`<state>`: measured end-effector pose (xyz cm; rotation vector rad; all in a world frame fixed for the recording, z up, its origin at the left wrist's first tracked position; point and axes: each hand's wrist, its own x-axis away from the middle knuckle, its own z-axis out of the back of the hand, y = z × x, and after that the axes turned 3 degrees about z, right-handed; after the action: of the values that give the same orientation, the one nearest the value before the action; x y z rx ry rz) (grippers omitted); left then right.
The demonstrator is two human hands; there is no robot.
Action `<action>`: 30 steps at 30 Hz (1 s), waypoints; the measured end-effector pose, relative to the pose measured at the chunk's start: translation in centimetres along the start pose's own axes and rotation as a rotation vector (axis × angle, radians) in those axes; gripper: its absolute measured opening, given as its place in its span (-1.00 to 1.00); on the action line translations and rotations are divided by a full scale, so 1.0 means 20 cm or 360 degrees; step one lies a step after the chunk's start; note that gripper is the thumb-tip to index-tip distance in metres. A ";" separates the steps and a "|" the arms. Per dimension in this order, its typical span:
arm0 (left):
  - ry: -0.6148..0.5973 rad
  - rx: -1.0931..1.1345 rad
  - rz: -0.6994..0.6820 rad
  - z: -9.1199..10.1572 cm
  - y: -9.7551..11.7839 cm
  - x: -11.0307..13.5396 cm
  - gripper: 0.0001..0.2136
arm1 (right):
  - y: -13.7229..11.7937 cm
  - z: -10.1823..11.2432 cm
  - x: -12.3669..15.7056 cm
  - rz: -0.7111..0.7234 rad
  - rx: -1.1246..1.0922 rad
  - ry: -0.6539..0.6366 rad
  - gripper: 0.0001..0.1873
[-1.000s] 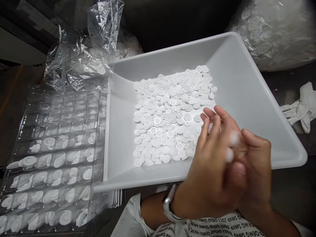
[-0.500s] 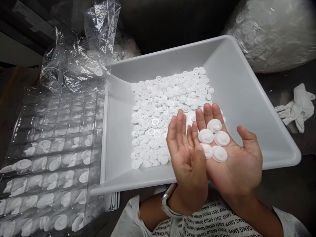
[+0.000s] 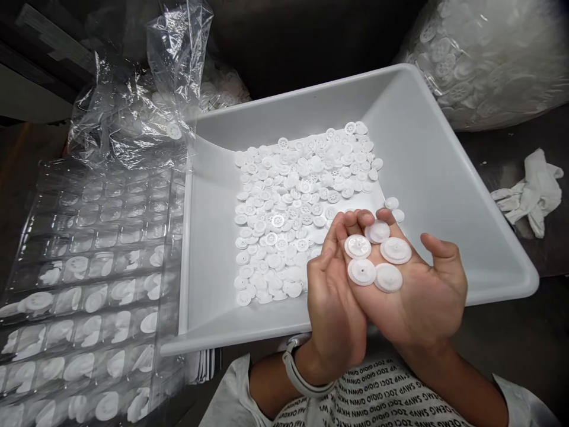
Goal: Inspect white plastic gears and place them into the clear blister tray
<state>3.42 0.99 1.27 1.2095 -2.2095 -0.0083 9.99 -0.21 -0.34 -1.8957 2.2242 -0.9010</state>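
My right hand point(image 3: 413, 290) lies palm up over the near edge of a white plastic bin point(image 3: 444, 178), cupping several white plastic gears point(image 3: 376, 258) in its palm, fingers slightly curled. My left hand point(image 3: 331, 302), with a watch on its wrist, presses edge-on against the right hand's fingers, its own fingers extended and holding nothing. A dense layer of small white gears point(image 3: 297, 201) covers the bin's floor beyond both hands.
A clear plastic compartment tray point(image 3: 89, 284), its nearer rows filled with white gears, lies left of the bin. Crumpled clear bags point(image 3: 146, 101) sit behind it. A large bag of gears point(image 3: 493, 53) stands at the back right, with a white glove point(image 3: 531, 193) beside the bin.
My hands were pressed together and blurred a second ago. They then opened, showing the gears on my right palm. Now the left hand has turned edge-on against the right fingers.
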 end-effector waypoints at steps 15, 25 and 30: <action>-0.0014 -0.0001 0.0047 0.00 -0.01 0.00 -0.68 | -0.02 0.02 -0.01 0.0047 -0.0152 -0.0060 -0.66; 0.0109 0.0137 0.0328 0.00 -0.02 -0.02 -0.68 | -0.02 0.02 0.00 0.0723 0.1140 -0.0234 -0.73; 0.0166 0.0402 0.0377 -0.04 -0.02 -0.03 -0.83 | 0.02 0.07 0.01 0.1300 0.1806 -0.0482 -0.69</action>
<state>4.49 1.45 1.50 1.0416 -2.2959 0.4316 10.11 -0.96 -1.65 -0.5048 1.4622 -1.1729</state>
